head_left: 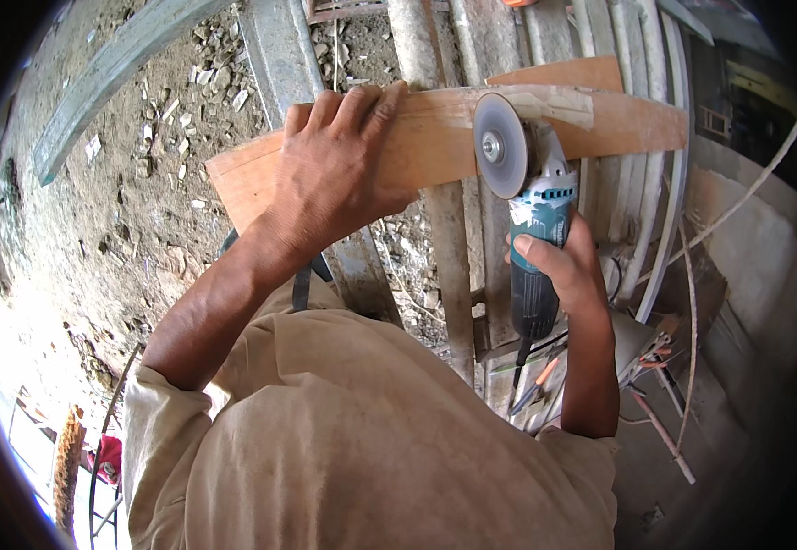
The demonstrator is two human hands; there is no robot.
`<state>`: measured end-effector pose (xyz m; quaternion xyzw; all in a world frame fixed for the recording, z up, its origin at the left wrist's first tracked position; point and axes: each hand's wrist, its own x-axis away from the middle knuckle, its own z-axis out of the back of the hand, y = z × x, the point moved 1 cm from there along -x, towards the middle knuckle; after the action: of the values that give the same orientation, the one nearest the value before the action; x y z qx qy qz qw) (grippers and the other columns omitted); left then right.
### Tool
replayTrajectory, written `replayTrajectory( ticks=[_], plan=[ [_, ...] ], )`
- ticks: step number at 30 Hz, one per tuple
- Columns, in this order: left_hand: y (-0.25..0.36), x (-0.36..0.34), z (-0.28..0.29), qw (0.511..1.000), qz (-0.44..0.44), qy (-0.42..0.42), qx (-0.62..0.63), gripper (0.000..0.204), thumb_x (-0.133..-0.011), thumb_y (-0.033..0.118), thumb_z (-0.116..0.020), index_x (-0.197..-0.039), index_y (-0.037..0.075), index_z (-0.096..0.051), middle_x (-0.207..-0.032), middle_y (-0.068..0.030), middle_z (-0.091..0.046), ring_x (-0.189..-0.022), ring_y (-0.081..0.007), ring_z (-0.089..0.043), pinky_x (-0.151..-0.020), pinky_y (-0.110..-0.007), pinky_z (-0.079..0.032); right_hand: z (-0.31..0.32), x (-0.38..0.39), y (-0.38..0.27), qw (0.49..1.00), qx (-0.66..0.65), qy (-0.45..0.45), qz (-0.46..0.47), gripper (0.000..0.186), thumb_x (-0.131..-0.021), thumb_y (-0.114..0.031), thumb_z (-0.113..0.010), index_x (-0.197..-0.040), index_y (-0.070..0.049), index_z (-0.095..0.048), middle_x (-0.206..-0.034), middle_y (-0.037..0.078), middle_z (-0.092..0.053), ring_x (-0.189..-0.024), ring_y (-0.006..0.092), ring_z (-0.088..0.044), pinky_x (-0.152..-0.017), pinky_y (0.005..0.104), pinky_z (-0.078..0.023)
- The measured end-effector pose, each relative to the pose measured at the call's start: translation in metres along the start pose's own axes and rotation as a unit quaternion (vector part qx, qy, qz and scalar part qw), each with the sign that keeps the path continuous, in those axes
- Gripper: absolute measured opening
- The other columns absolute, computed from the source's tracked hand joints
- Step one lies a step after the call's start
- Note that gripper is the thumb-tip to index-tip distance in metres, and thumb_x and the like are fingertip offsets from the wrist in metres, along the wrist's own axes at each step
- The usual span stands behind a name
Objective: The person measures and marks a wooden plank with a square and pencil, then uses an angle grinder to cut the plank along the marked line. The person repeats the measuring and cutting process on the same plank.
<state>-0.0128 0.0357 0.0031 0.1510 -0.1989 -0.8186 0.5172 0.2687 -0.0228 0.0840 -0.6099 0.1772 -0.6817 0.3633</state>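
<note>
A long wooden board (439, 137) with a curved edge lies across several beams. My left hand (339, 165) is closed over the board toward its left end, fingers at the far edge and thumb at the near one. In my right hand (572, 266) is a teal and black angle grinder (538, 220), gripped round its body. Its round grey cutting disc (511, 170) stands over the right half of the board; whether the disc touches the wood I cannot tell. A power cord (520, 357) runs from the grinder's rear end.
A second wooden piece (563, 73) lies just beyond the board. Weathered beams (453, 266) run beneath, with rubble-strewn ground (178, 183) to the left. A curved grey beam (114, 82) lies at far left. Near my right forearm are an orange-handled tool (548, 370) and a stick (664, 440).
</note>
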Motion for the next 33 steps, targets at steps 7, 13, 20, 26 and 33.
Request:
replayTrajectory(
  ticks=[7,13,20,26,33],
  plan=[
    [-0.001,0.000,0.000,1.000,0.007,-0.020,0.006,0.109,-0.066,0.046,-0.090,-0.157,0.010,-0.041,-0.133,-0.0112,-0.055,-0.118,-0.0295,-0.054,-0.102,-0.048,-0.042,-0.003,-0.007,-0.006,0.999,0.026,0.019,0.010,0.068,-0.076,-0.039,-0.079,-0.125,0.003,-0.057,-0.098,0.015,-0.068,-0.082,0.0211,-0.070,-0.077,0.0350,-0.057],
    [-0.002,0.000,0.000,1.000,0.005,-0.019,0.001,0.109,-0.065,0.043,-0.091,-0.157,0.010,-0.042,-0.134,-0.0113,-0.055,-0.118,-0.0299,-0.055,-0.102,-0.048,-0.042,0.003,-0.015,-0.006,0.999,0.038,0.003,0.010,0.067,-0.076,-0.039,-0.079,-0.124,0.003,-0.057,-0.098,0.015,-0.069,-0.081,0.0214,-0.070,-0.077,0.0354,-0.057],
    [-0.002,0.000,0.000,1.000,0.008,-0.017,0.011,0.108,-0.064,0.041,-0.092,-0.156,0.010,-0.044,-0.134,-0.0113,-0.054,-0.117,-0.0307,-0.055,-0.102,-0.048,-0.043,0.000,-0.021,-0.016,1.000,0.025,-0.003,0.017,0.067,-0.076,-0.041,-0.079,-0.122,0.003,-0.058,-0.097,0.015,-0.069,-0.081,0.0211,-0.070,-0.076,0.0354,-0.058],
    [-0.003,0.000,-0.001,1.000,0.006,-0.016,0.010,0.108,-0.064,0.042,-0.092,-0.156,0.010,-0.044,-0.134,-0.0115,-0.054,-0.117,-0.0310,-0.056,-0.102,-0.048,-0.043,0.000,-0.024,-0.020,1.000,0.012,-0.019,0.016,0.050,-0.079,-0.032,-0.078,-0.118,-0.004,-0.061,-0.095,0.002,-0.062,-0.086,0.0124,-0.060,-0.079,0.0310,-0.052],
    [-0.005,-0.001,-0.002,1.000,-0.001,-0.008,0.008,0.108,-0.064,0.041,-0.092,-0.156,0.010,-0.045,-0.133,-0.0117,-0.055,-0.116,-0.0303,-0.057,-0.100,-0.047,-0.044,0.004,-0.008,-0.001,0.999,0.039,0.011,0.008,0.062,-0.077,-0.035,-0.079,-0.124,0.000,-0.059,-0.097,0.009,-0.067,-0.084,0.0179,-0.066,-0.078,0.0339,-0.055]
  ],
)
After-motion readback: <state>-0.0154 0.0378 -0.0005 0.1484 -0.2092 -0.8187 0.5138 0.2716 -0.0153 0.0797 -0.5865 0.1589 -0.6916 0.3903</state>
